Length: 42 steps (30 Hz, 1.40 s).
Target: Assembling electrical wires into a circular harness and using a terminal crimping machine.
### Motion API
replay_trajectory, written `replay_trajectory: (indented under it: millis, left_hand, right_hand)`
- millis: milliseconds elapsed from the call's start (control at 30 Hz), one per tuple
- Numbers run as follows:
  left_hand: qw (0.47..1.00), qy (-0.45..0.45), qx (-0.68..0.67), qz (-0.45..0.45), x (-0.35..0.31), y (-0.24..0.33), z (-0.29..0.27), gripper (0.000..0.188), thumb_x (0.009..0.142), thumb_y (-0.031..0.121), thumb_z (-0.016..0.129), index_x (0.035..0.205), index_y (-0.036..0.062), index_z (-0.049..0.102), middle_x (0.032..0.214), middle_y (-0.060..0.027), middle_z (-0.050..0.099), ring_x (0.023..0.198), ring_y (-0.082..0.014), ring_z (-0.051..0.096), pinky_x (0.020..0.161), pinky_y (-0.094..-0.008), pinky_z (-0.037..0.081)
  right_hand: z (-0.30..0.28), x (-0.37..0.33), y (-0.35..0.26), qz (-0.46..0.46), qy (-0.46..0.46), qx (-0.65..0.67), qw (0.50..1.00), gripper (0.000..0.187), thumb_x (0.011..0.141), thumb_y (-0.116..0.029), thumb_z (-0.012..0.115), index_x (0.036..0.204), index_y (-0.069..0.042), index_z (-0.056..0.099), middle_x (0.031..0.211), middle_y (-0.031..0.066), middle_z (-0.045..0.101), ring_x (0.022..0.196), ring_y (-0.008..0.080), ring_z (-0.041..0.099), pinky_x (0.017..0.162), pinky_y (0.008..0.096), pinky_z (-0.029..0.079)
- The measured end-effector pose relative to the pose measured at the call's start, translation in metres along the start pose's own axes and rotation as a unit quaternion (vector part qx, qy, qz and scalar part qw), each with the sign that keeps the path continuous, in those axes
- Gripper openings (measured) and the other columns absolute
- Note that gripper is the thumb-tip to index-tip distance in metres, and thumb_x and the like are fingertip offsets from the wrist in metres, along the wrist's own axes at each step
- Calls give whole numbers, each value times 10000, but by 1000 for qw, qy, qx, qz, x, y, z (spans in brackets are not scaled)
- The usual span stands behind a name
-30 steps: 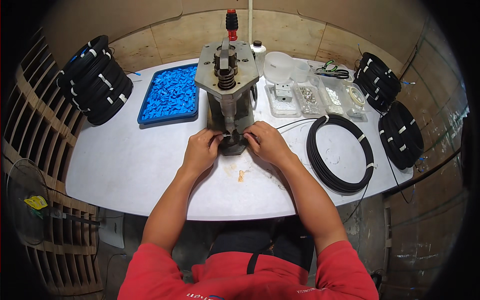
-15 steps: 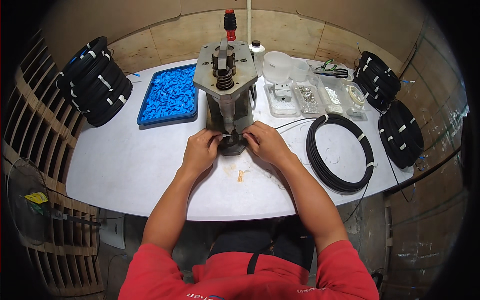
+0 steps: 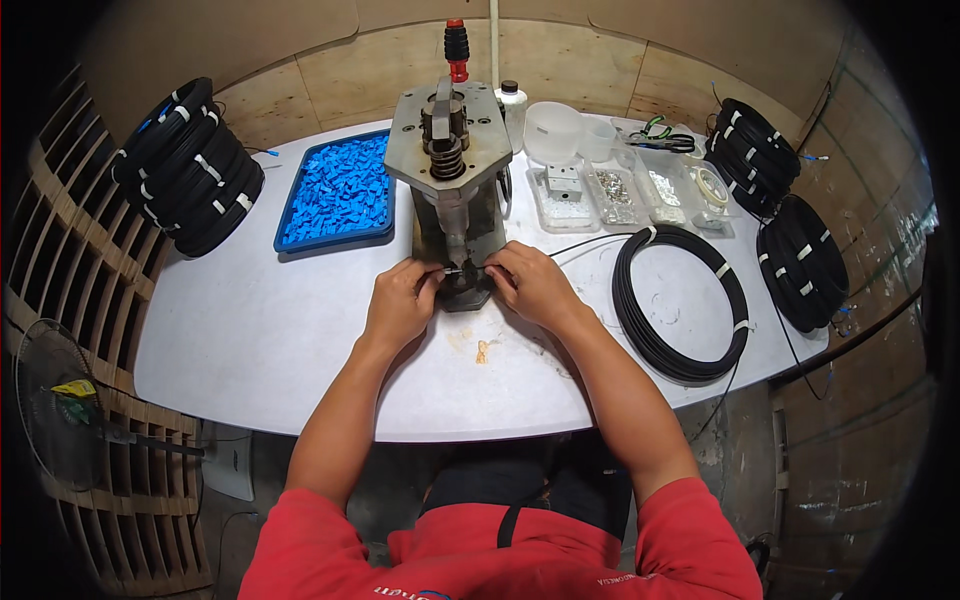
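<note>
A metal bench press [image 3: 447, 168] with a spring on top stands in front of me. At its lower jaw, my left hand [image 3: 405, 292] is pinched on a small silvery metal piece [image 3: 449, 270], whose exact kind is too small to tell. Just across the jaw, my right hand [image 3: 530, 283] has its fingertips closed on a black cable. The cable [image 3: 590, 243] comes out behind that hand and leads to a large black coil [image 3: 628, 315] lying on the right of the table. Where cable and metal piece meet is hidden in the dark jaw.
A blue tray [image 3: 283, 240] of small blue plastic parts sits left of the press. Bundled black coils stand at far left [image 3: 190, 170] and far right [image 3: 803, 265]. Clear boxes of small parts [image 3: 612, 197], white tubs [image 3: 553, 133], a bottle [image 3: 511, 110] and pliers [image 3: 660, 138] lie behind on the right.
Both hands stay at the press jaw in almost the same pose. Only the whole view has shifted very slightly.
</note>
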<state>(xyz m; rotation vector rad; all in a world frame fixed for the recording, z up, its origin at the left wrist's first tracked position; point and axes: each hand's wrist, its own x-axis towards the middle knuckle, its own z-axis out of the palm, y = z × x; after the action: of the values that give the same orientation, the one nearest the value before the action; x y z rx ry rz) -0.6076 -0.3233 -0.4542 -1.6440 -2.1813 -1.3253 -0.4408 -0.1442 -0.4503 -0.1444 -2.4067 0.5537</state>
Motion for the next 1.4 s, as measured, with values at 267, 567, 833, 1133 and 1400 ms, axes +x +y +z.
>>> replay_trajectory:
  millis: [267, 567, 833, 1133, 1400]
  left_hand:
    - [1000, -2, -4, -4, 0, 1, 0, 168, 921, -6, 646, 1039, -33, 763, 897, -160, 749, 776, -273, 763, 723, -351, 597]
    - [1000, -3, 0, -16, 1, 2, -1, 149, 922, 25, 669, 1022, -19, 771, 889, -170, 744, 775, -294, 751, 724, -359, 598]
    - [1000, 5, -18, -17, 1, 2, 1, 148, 930, 75, 702, 1019, -21, 772, 888, -183, 737, 764, -299, 742, 709, -368, 594]
    - [996, -9, -61, -64, 2, 12, -2, 242, 932, 160, 742, 1072, -36, 758, 911, -206, 760, 808, -298, 761, 743, -370, 594]
    - [997, -13, -52, -64, 1, 9, 2, 259, 965, 187, 721, 1095, -33, 760, 916, -216, 760, 768, -292, 754, 722, -372, 589]
  right_hand:
    - [1, -1, 0, 4, 4, 4, 1000, 96, 936, -130, 722, 973, -41, 716, 939, 140, 678, 881, 373, 671, 794, 449, 557]
    - [2, -1, 1, 4, 1, -3, 1000, 97, 943, -142, 718, 975, -50, 715, 946, 133, 677, 883, 371, 669, 798, 451, 555]
    - [0, -3, 1, -1, 0, 1, 1000, 112, 920, -135, 732, 997, -53, 735, 934, 125, 683, 867, 363, 674, 814, 439, 556]
    - [-2, -2, -6, -3, 18, 19, 1000, 169, 893, -141, 753, 1044, -62, 753, 946, 122, 694, 875, 354, 683, 815, 425, 557]
    - [-1, -3, 1, -14, -2, 9, 1000, 160, 884, -130, 758, 1034, -72, 753, 941, 124, 687, 886, 350, 675, 818, 433, 554]
